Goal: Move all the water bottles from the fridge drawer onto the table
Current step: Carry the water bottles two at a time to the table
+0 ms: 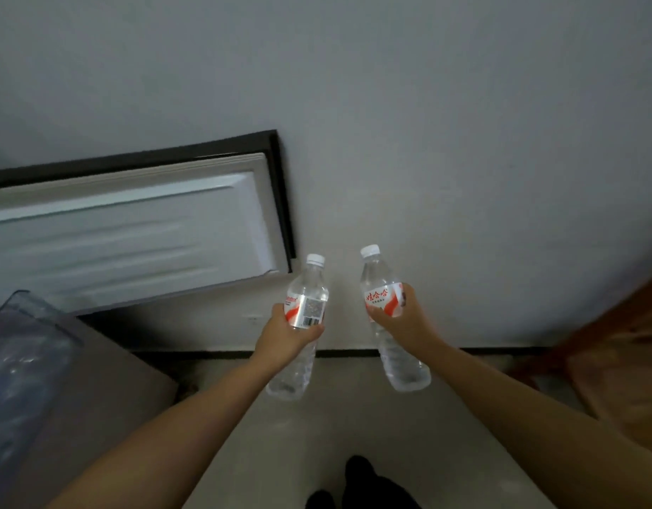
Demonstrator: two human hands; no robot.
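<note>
Grey wall (427, 104) fills top. Dark baseboard (225, 352) at wall/floor line. Pale floor (317, 435) below. Open white door (133, 229) w/ dark rim, left. Black shoes (357, 483) at bottom edge.

Single head view, looking forward-down, close over forearms, facing wall (464, 141).

Two water bottles mid-frame, side by side: left bottle (305, 306) in left hand (285, 334), right bottle (385, 306) in right hand (403, 317). Open fridge door (133, 229) at 10 o'clock, fridge drawer (27, 347) at 8, wooden table (625, 361) at 4.
</note>
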